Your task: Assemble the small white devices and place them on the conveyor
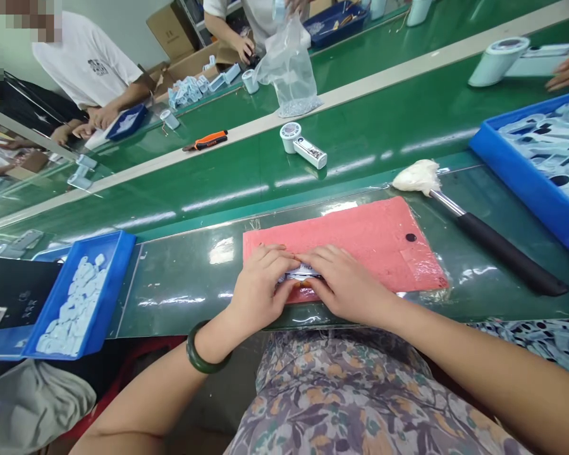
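both hands [303, 284] on small part [301, 272], label unreadable

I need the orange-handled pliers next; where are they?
The orange-handled pliers lie far left on the green belt, between the small white fan and a co-worker's blue tray.

No lettering is legible; the print on the white shirt [98, 66] is too small to read

A matt, rough pink foam mat [360, 240] lies on the glossy green bench top [189, 284], beside smooth blue plastic bins [109, 278].
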`<state>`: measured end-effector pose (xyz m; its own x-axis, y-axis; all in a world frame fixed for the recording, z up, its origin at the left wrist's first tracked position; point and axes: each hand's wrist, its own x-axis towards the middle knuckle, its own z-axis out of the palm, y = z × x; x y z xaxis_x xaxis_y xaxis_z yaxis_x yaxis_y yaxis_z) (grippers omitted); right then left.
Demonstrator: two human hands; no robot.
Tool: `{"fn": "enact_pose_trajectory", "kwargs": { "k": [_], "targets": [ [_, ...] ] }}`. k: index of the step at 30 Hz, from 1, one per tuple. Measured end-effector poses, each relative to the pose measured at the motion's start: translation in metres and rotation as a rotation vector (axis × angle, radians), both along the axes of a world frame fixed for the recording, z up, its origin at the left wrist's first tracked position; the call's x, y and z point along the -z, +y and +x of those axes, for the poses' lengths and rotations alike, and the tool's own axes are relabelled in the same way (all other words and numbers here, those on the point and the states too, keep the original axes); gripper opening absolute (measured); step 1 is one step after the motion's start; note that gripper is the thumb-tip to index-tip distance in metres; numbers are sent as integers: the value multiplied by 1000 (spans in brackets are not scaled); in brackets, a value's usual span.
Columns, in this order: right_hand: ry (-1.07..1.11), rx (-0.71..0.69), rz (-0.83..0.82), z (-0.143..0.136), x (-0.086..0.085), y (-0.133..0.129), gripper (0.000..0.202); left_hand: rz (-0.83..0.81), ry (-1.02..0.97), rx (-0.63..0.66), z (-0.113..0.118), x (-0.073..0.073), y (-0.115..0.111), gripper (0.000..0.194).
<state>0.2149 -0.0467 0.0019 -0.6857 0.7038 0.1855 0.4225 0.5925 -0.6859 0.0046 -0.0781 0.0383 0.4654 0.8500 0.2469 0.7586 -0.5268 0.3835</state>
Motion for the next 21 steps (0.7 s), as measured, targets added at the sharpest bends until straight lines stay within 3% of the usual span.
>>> {"fn": "enact_pose_trajectory", "kwargs": {
  "k": [6, 10, 12, 16, 19, 21],
  "targets": [
    [48, -13, -35, 0, 4, 6, 30, 12, 95, 67, -1, -3, 4, 19],
    [225, 37, -107, 10, 8, 8, 42, 96, 367, 63, -2, -14, 8, 27],
    [287, 131, -97, 23, 8, 10, 45, 111, 514, 57, -6, -23, 22, 23],
    [211, 343, 26, 66, 2, 18, 40, 199, 629, 2, -32, -46, 90, 32],
    [95, 446, 151, 104, -9, 27, 39, 296, 631, -132, -56, -61, 154, 28],
    [-8, 510, 205, 129, -19, 35, 38, 317, 638, -238, -68, -63, 190, 29]
  ]
}}
